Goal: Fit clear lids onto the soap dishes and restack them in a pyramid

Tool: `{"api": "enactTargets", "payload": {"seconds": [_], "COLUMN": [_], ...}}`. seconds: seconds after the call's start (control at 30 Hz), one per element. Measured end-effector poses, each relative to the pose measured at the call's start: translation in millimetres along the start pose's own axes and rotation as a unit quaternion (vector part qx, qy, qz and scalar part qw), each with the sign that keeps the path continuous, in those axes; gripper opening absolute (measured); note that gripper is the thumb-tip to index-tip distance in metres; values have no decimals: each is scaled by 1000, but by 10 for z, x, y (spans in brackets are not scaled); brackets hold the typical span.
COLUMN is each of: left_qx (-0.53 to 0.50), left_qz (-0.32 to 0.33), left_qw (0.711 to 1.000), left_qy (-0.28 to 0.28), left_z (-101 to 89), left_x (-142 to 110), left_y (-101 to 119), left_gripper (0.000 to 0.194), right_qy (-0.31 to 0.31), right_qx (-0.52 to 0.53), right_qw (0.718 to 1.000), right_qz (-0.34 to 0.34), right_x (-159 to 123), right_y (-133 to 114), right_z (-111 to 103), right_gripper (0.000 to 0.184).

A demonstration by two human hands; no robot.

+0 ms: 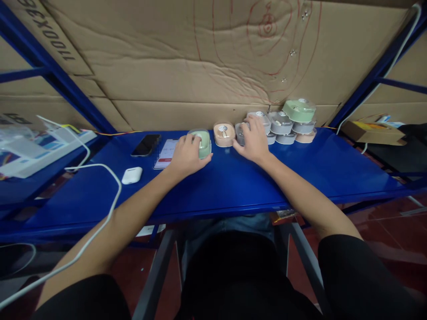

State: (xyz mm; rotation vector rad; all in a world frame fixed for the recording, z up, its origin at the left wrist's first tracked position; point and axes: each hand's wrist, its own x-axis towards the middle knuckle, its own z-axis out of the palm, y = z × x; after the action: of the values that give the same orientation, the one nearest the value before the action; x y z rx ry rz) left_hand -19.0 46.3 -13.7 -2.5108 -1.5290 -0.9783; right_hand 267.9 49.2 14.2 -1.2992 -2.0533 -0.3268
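My left hand [188, 155] lies around a small green rounded box with a clear lid [204, 141], thumb along its near side and fingers over its top left. A pink box of the same kind [224, 134] sits between my hands, touched by neither. My right hand [255, 141] grips a grey box [239, 133] at the left end of the stacked row, thumb low at its front and fingers over it. Part of that box is hidden by the hand. Just behind the fingers, another grey box [262, 119] rests on the upper layer.
More grey boxes [280, 123] and a pink one [306, 136] are stacked at right, with a green box [299, 110] on top. Left of my hand lie a lit phone [166, 153], a dark phone [146, 145] and a white earbud case [132, 175]. A white cable [115, 200] crosses my left forearm.
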Motion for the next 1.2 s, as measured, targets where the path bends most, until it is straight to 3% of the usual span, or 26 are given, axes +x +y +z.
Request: {"api": "enactTargets", "payload": {"seconds": [0.13,0.23,0.43,0.5,0.6,0.67,0.73,0.83,0.9,0.97,1.07,1.2], "left_qx": [12,20,21,11,-67,-132,-173,-207,-226,-247,-291,-338], "left_qz": [-39,-56,-39,-11,118,192,217,190,139,109,107,86], "left_qw": [997,998,999,999,982,953,936,934,941,940,928,911], "left_qy": [63,38,-5,-30,-129,-195,-218,-218,-208,-210,-208,-223], "left_z": [-95,-84,-118,-192,-324,-388,-406,-340,-250,-146,-8,86], "left_x": [-101,-146,-199,-203,-205,-209,-214,-216,-215,-216,-227,-257], "left_y": [129,193,277,312,383,437,477,470,423,372,343,373], "left_gripper": [67,73,58,59,67,77,87,103,104,104,117,132], "right_qy": [7,29,41,29,-6,-61,-150,-264,-289,-289,-260,-141], "right_qx": [52,69,107,126,163,210,262,290,287,287,297,308], "right_qw": [998,997,993,992,986,974,948,914,910,910,914,936], "right_qz": [-24,-35,-13,2,-14,-59,-101,-101,-84,-81,-89,-97], "right_x": [-62,-118,-161,-142,-105,-96,-111,-169,-212,-244,-271,-285], "right_y": [-249,-358,-330,-273,-199,-170,-149,-112,-89,-85,-133,-228], "right_z": [-19,-53,-6,11,-48,-146,-256,-363,-380,-365,-318,-280], "right_gripper": [43,36,26,23,21,29,45,80,99,101,89,56]}}
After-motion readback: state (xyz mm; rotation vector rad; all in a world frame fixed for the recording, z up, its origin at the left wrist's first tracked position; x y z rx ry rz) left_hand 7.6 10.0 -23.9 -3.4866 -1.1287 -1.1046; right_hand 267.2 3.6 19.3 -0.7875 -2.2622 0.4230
